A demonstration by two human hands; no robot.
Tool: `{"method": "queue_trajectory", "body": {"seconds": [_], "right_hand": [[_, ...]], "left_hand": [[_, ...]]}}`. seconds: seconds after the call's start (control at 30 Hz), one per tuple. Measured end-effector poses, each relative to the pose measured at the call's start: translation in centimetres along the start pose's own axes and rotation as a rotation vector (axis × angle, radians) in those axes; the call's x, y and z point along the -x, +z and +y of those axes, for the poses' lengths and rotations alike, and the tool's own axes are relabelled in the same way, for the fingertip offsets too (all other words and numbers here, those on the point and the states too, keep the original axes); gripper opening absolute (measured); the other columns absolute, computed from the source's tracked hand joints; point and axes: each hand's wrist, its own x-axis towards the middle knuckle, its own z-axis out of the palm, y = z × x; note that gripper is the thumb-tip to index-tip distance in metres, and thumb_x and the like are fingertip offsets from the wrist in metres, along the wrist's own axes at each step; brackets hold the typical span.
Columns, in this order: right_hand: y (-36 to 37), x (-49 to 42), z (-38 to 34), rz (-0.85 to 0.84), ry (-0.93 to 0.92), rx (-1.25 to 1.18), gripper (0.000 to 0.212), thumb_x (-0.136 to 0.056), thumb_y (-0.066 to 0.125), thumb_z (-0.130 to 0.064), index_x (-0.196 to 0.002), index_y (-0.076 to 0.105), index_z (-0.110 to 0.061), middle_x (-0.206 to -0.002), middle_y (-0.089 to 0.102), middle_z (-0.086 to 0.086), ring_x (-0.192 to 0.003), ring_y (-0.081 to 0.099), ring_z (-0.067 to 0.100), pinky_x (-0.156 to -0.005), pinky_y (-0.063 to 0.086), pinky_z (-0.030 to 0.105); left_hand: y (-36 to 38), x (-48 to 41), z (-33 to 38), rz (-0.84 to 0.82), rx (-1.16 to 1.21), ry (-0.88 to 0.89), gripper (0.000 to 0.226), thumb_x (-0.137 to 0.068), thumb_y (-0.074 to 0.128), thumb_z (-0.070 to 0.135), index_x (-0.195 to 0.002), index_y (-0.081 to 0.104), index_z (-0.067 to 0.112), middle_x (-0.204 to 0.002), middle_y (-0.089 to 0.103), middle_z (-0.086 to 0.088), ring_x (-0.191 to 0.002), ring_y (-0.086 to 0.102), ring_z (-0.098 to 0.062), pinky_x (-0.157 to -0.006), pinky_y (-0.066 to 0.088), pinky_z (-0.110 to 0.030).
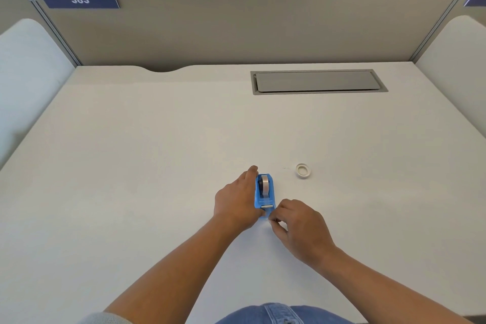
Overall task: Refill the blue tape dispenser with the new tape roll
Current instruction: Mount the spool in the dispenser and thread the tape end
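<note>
Head view, lower centre of frame: blue tape dispenser [265, 193] sat on the white desk [131, 166] with the new tape roll [264, 186] already seated in it, left hand [238, 200] clamped along its left side, right hand [297, 226] just below its cutter end with fingertips [273, 219] pinched together, apparently on the tape's free end, though the tape itself was too faint to confirm. An empty white core [303, 171] lay apart to the right. Looked like the threading step; next move calls for drawing the end over the blade while the left hand keeps the dispenser pinned.

Bright, even overhead light; soft faint shadows on the table [131, 166]; no glare; wide-angle bending at edges; slightly soft focus.
</note>
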Motion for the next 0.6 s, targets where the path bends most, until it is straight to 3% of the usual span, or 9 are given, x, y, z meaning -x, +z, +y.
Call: {"method": "queue_trajectory", "body": {"seconds": [0.4,0.6], "right_hand": [[1.2,-1.2,0.7,0.028,-0.120,0.107,0.015,-0.070,0.081,-0.012,-0.067,0.067,-0.017,-0.059,0.059,-0.002,-0.050,0.053,0.020,-0.039,0.036,0.025],[1.7,-0.4,0.8,-0.033,-0.114,0.077,0.009,-0.075,0.079,-0.012,-0.080,0.075,-0.018,-0.071,0.069,-0.002,-0.056,0.062,0.021,-0.041,0.048,0.027]], "left_hand": [[-0.1,-0.2,0.0,-0.023,-0.034,0.000,0.096,-0.066,0.083,0.040,-0.141,0.025,0.026,-0.137,0.055,0.008,-0.107,0.062,-0.025,-0.074,0.049,-0.034],[-0.3,-0.4,-0.2,-0.026,-0.017,0.010,0.097,-0.065,0.083,0.043,-0.141,0.026,0.026,-0.136,0.056,0.007,-0.106,0.063,-0.023,-0.073,0.048,-0.033]]}}
